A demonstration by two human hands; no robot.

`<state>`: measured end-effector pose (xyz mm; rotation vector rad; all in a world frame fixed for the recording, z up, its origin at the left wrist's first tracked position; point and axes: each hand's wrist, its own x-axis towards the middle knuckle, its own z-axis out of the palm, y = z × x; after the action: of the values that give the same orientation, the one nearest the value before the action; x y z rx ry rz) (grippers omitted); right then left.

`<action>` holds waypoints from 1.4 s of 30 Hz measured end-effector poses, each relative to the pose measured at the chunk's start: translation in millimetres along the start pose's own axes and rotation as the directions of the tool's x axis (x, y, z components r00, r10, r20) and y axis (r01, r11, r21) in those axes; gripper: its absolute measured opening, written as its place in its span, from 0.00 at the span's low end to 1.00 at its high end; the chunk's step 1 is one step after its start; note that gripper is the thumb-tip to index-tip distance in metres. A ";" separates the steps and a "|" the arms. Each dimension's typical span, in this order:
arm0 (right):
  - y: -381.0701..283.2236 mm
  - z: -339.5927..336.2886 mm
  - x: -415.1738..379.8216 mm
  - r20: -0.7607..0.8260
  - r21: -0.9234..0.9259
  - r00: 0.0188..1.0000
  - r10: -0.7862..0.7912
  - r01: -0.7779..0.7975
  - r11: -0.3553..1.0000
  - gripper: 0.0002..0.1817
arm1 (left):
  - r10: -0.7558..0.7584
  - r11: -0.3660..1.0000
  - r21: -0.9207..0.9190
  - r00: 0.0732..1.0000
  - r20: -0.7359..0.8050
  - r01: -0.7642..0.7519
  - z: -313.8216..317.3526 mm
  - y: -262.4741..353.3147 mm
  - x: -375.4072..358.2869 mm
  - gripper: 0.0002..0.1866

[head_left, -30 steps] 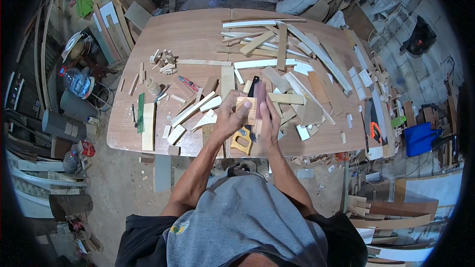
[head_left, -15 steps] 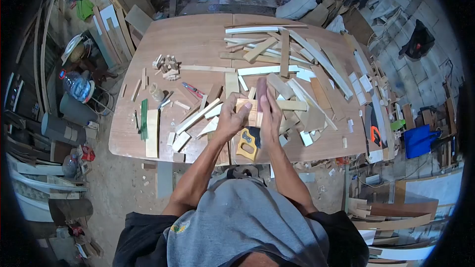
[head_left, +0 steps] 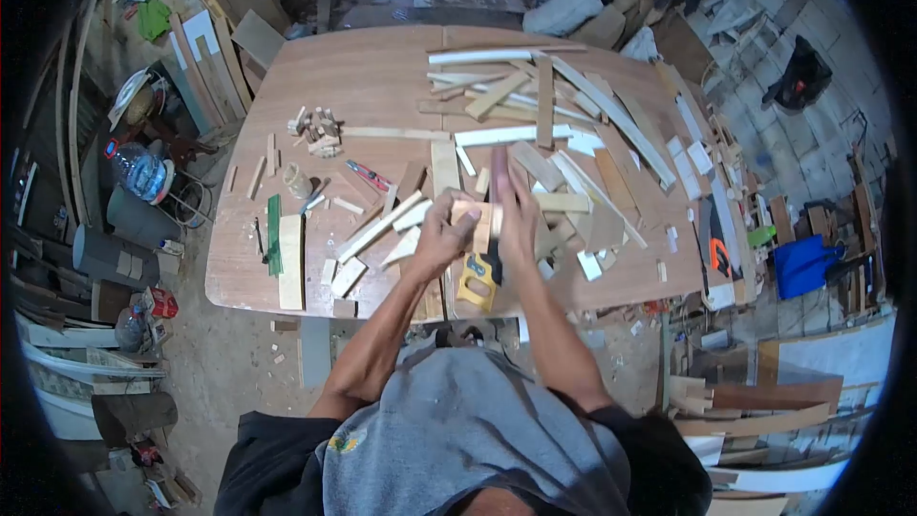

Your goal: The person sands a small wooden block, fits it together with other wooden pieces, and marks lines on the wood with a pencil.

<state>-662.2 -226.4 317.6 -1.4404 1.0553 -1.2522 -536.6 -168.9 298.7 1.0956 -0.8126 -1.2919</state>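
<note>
My left hand (head_left: 443, 235) is closed on a small, light wooden block (head_left: 474, 213), with the thumb across its face. Against the block's right side, my right hand (head_left: 518, 225) grips a reddish-brown flat strip (head_left: 500, 164), whose far end sticks up past the fingers. I cannot make out whether that strip is sandpaper or wood. Just below the block lies a hand saw with a yellow handle (head_left: 476, 287); its dark blade is partly hidden. Both hands are above the near middle of the wooden table (head_left: 353, 67).
Wooden strips and offcuts (head_left: 544, 100) are heaped across the table's right half. On the left are a pile of small sticks (head_left: 320, 131), a roll of tape (head_left: 296, 178), red-blue pliers (head_left: 367, 175) and a green strip (head_left: 275, 234). An orange-handled saw (head_left: 718, 256) lies along the right edge.
The reddish-brown strip has shifted slightly along the block's side and turned more edge-on. My right hand's fingers are more bent around it. The left hand keeps its hold on the block.
</note>
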 end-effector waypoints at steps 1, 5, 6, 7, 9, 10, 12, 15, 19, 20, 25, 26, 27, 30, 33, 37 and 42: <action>10.0 0.6 19.6 -0.053 0.009 0.999 -0.001 0.001 1.000 0.30 | -0.002 1.000 -0.031 0.999 0.038 0.003 0.9 -8.0 -5.7 0.08; -5.4 -18.9 13.4 -0.043 0.317 0.992 0.122 -0.103 0.943 0.31 | -0.035 0.996 -0.084 0.999 -0.024 0.033 -8.7 -4.9 -2.6 0.08; -6.9 -19.7 -8.2 -0.033 0.307 0.991 0.128 -0.112 0.945 0.31 | -0.044 0.993 -0.115 0.998 -0.035 0.039 -13.8 -7.7 -0.5 0.09; -8.1 -16.4 -27.2 0.001 0.159 0.997 0.077 -0.076 0.984 0.30 | -0.041 0.991 -0.131 0.999 -0.020 0.038 -17.4 -10.7 0.5 0.09; 11.3 -4.4 -30.2 0.067 -0.031 0.996 -0.055 0.057 0.998 0.29 | -0.037 0.989 -0.142 0.999 0.005 0.037 -16.6 -9.6 4.2 0.09; 11.9 -0.8 -25.7 0.057 -0.034 0.997 -0.051 0.053 0.998 0.29 | -0.031 0.990 -0.139 0.999 -0.007 0.030 -10.9 -7.5 3.4 0.09; 11.7 6.3 -14.4 0.023 -0.005 1.000 0.014 -0.014 1.000 0.28 | -0.026 0.991 -0.130 0.999 -0.019 0.023 -5.1 -7.2 3.0 0.09; 16.2 6.0 -44.4 0.018 0.017 0.999 -0.045 0.045 0.999 0.28 | 0.062 0.987 -0.143 0.994 -0.087 -0.074 -6.8 -2.7 14.9 0.09; 4.6 -1.0 -17.3 -0.012 0.050 0.999 0.044 -0.043 0.998 0.26 | 0.010 0.992 -0.122 0.998 -0.064 -0.018 9.3 -1.4 6.4 0.08; 3.1 1.2 -16.2 -0.002 0.095 0.998 0.057 -0.056 0.994 0.26 | -0.007 0.990 -0.144 0.999 -0.049 0.000 6.6 4.5 7.7 0.09; 29.5 -6.0 -36.3 0.087 -0.134 0.977 -0.192 0.203 0.970 0.26 | -0.147 0.977 -0.159 0.989 -0.036 0.139 -12.4 -2.1 19.8 0.07; 25.5 -8.7 -30.6 0.096 -0.084 0.990 -0.099 0.107 0.991 0.27 | -0.164 0.975 -0.158 0.986 -0.029 0.158 -8.8 -7.2 18.5 0.07; 19.6 -9.0 -14.6 0.100 -0.075 0.986 -0.134 0.142 0.987 0.26 | -0.167 0.955 -0.259 0.985 -0.054 0.148 -0.9 -6.9 19.4 0.07; 29.4 -5.1 -44.3 0.120 -0.046 0.979 -0.167 0.174 0.984 0.23 | -0.173 0.912 -0.389 0.982 -0.074 0.131 -3.5 6.3 20.2 0.08; 38.6 -17.4 -25.8 0.152 -0.218 0.908 -0.392 0.417 0.882 0.22 | -0.250 0.909 -0.334 0.967 0.042 0.250 -14.5 -0.9 14.2 0.08; 36.1 -19.2 -31.0 0.191 -0.189 0.890 -0.415 0.448 0.874 0.22 | -0.296 0.876 -0.379 0.953 0.067 0.299 -16.3 7.2 13.8 0.09; 41.9 -31.5 -21.0 0.216 -0.294 0.919 -0.330 0.383 0.876 0.20 | -0.322 0.878 -0.341 0.942 0.099 0.336 -18.5 -5.3 10.5 0.08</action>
<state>-697.2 -217.9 274.2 -2.0367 0.9469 -1.2230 -519.6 -175.7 286.7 0.9414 -0.4018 -1.6764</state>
